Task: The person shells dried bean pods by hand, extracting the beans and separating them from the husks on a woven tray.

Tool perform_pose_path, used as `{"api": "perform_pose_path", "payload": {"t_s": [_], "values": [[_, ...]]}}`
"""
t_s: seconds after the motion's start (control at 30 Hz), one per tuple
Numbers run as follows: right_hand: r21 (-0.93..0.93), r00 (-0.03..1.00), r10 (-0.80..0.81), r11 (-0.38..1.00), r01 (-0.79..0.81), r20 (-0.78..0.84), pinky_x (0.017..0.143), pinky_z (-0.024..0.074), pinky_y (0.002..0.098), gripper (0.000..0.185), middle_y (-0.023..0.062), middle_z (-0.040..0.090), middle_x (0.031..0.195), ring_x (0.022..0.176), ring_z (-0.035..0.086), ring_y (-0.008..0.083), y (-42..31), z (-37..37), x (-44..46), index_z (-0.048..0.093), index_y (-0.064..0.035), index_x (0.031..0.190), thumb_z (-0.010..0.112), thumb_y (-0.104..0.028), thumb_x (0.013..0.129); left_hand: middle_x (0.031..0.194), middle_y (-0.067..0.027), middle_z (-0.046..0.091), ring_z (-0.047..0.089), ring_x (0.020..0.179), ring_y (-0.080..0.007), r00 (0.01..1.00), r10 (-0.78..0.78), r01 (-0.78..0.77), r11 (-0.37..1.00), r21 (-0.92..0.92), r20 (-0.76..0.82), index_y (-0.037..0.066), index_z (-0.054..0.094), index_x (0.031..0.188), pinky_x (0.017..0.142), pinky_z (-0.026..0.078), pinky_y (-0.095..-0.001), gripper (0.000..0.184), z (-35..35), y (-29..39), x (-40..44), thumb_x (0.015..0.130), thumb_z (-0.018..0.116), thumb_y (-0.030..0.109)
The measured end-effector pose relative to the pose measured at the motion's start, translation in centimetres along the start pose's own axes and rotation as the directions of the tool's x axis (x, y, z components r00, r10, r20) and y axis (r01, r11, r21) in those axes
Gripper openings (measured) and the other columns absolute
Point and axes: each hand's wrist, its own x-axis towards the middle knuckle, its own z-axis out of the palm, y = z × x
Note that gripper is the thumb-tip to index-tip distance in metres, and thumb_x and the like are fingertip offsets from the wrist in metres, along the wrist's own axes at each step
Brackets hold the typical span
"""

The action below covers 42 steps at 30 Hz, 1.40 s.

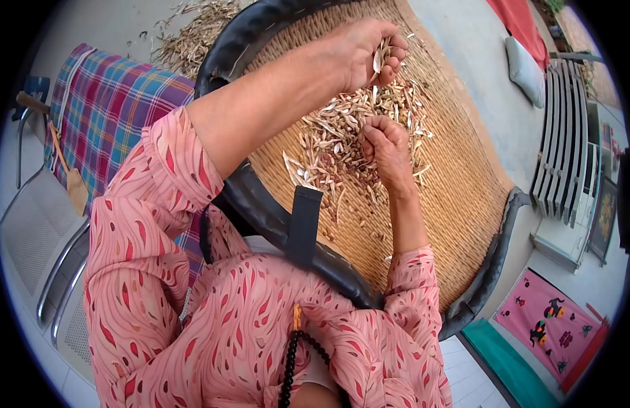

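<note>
A large woven winnowing basket (457, 204) with a black padded rim lies in front of me. On it is spread a pile of dry bean pods (342, 129), mixed with loose reddish-brown beans (342, 166). My left hand (375, 56) is over the far part of the pile, its fingers curled around a few dry pods (380, 57). Lower down, my right hand (389, 149) rests at the pile with thumb and fingers pinched together. Whatever may be between those fingertips is hidden.
A heap of empty husks (196, 37) lies on the floor at upper left. Beside me at left are a plaid cloth (117, 102) and metal chairs (39, 224). Stacked grey slats (563, 136), a pale cushion (524, 71) and a pink mat (546, 319) are at right.
</note>
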Motion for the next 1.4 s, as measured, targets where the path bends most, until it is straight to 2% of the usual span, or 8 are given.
{"api": "perform_pose_path", "payload": {"t_s": [0.2,0.43,0.57,0.77,0.93,1.07,1.17,1.4], "values": [[0.018,0.998,-0.065,0.998,0.065,0.014,0.043,0.0345,0.0186,0.009,-0.001,0.049,0.063,0.048,0.041,0.0049,0.0,1.2,-0.4,0.057,0.0013,0.085,0.054,-0.007,0.088,0.067,0.0002,0.052,0.047,0.056,-0.0088,1.0,0.004,-0.004,1.0,0.014,0.0,0.005,0.055,0.082,0.051,0.04,-0.0241,0.018,0.1,0.0,-0.2,0.089,0.05,0.021],[0.212,0.997,0.019,0.977,-0.035,0.075,0.044,0.0356,0.0184,0.009,0.0016,0.052,0.067,0.05,0.043,0.0058,0.7,1.8,-0.5,0.053,0.0004,0.083,0.052,-0.006,0.089,0.068,-0.0005,0.052,0.046,0.057,-0.0093,1.0,0.01,-0.01,1.0,0.02,0.006,0.004,0.055,0.082,0.051,0.04,-0.0241,0.02,0.2,0.0,-0.3,0.09,0.05,0.021],[0.22,0.998,0.048,0.974,-0.058,0.051,0.045,0.0364,0.0172,0.013,0.0029,0.055,0.072,0.051,0.042,0.0049,0.5,2.5,-0.7,0.056,0.0035,0.099,0.052,-0.004,0.089,0.069,-0.0011,0.053,0.046,0.057,-0.0094,1.0,0.012,-0.012,1.0,0.007,-0.011,0.003,0.055,0.082,0.051,0.04,-0.0239,0.019,0.3,0.0,-0.3,0.089,0.05,0.02],[0.18,0.996,0.043,0.982,-0.056,0.077,0.047,0.0393,0.0179,0.023,0.0003,0.055,0.071,0.053,0.046,0.0044,0.9,3.1,-0.8,0.058,0.006,0.107,0.054,-0.003,0.087,0.069,-0.0018,0.053,0.046,0.057,-0.0091,1.0,0.012,-0.012,1.0,0.022,0.012,0.003,0.055,0.082,0.051,0.04,-0.0236,0.018,0.3,0.0,-0.4,0.089,0.051,0.019],[0.166,0.993,0.032,0.985,-0.051,0.117,0.045,0.0373,0.0183,0.01,-0.0001,0.053,0.066,0.051,0.045,0.005,1.5,4.4,-1.0,0.06,0.0026,0.089,0.055,-0.005,0.087,0.064,-0.0044,0.054,0.048,0.05,-0.01,0.999,-0.028,0.028,0.999,-0.031,0.016,0.003,0.053,0.073,0.04,0.043,-0.0228,0.013,0.0,-0.6,2.5,0.083,0.052,0.011],[0.295,0.995,0.077,0.951,-0.093,0.066,0.042,0.0355,0.0197,0.011,0.0005,0.049,0.061,0.047,0.041,0.007,1.6,5.3,-0.9,0.055,0.0006,0.08,0.053,-0.006,0.088,0.057,-0.0007,0.05,0.047,0.045,-0.0117,0.979,-0.089,0.119,0.98,-0.158,0.184,0.008,0.052,0.071,0.038,0.042,-0.0259,0.02,-1.5,-1.2,3.1,0.086,0.048,0.02],[0.311,0.992,0.095,0.943,-0.115,0.079,0.045,0.0388,0.0206,0.011,0.0027,0.053,0.067,0.05,0.041,0.0066,1.8,4.8,-1.0,0.055,0.0003,0.085,0.055,-0.01,0.089,0.058,0.0,0.051,0.048,0.045,-0.0106,0.979,-0.09,0.117,0.983,-0.141,0.183,0.009,0.053,0.071,0.035,0.04,-0.0246,0.02,-1.3,-1.2,3.3,0.086,0.048,0.021],[0.227,0.996,0.077,0.97,-0.082,0.033,0.045,0.0433,0.0213,0.007,0.003,0.053,0.06,0.05,0.051,0.0097,0.9,4.8,-1.7,0.053,0.0018,0.08,0.049,-0.001,0.085,0.058,-0.0013,0.05,0.047,0.047,-0.0113,0.979,-0.106,0.125,0.986,-0.108,0.174,0.008,0.052,0.07,0.037,0.04,-0.0243,0.019,-1.0,-1.0,3.0,0.085,0.047,0.019]]}}
